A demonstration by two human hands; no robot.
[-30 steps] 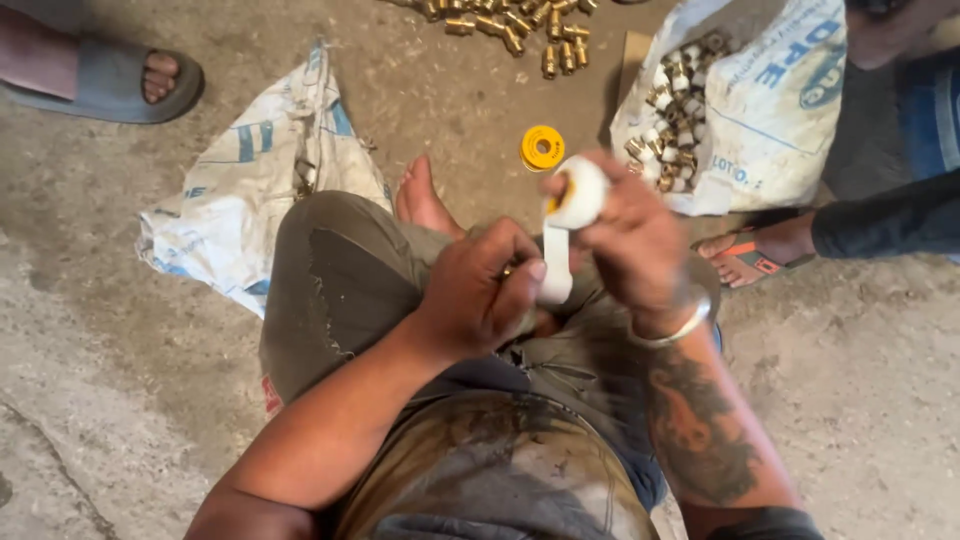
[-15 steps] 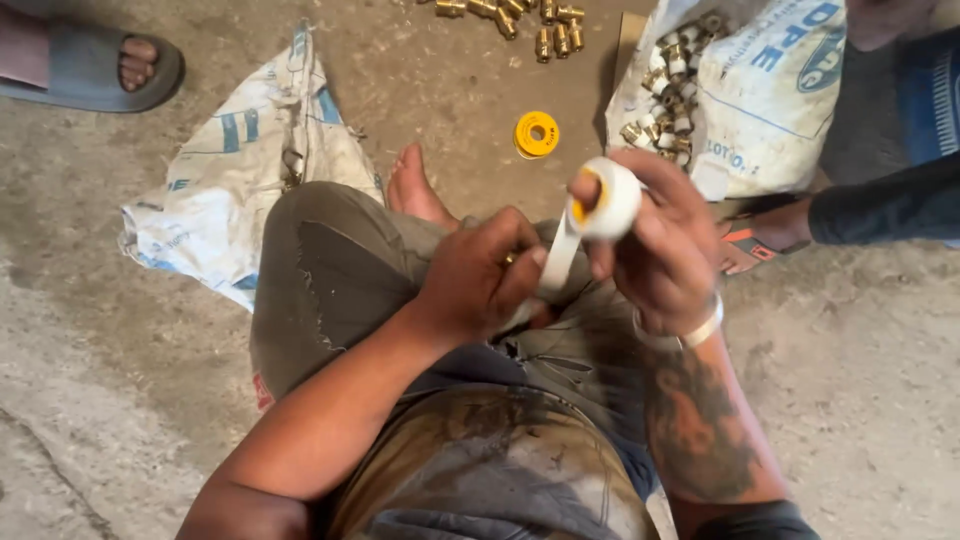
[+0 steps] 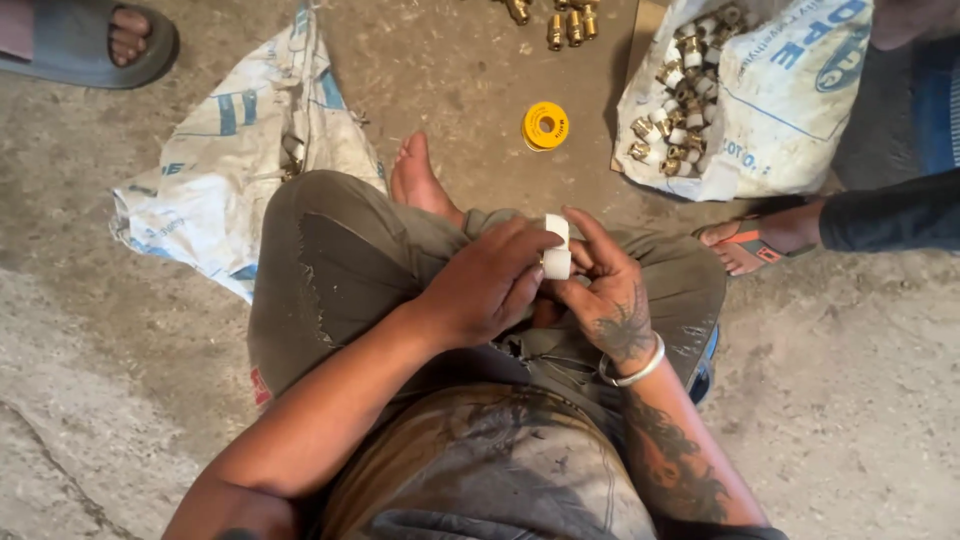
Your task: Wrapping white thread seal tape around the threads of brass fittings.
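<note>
While both hands meet over the lap, the left hand (image 3: 490, 285) and right hand (image 3: 605, 295) pinch a small white tape roll (image 3: 556, 246); it looks light and thin, best held by its rim

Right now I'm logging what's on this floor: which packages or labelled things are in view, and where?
White woven sack, upper right, blue printing, with metal fittings lying on it.
White woven sack, upper left, crumpled flat, blue marks.
Yellow tape spool, top centre, round, labelled.
No screens.
</note>
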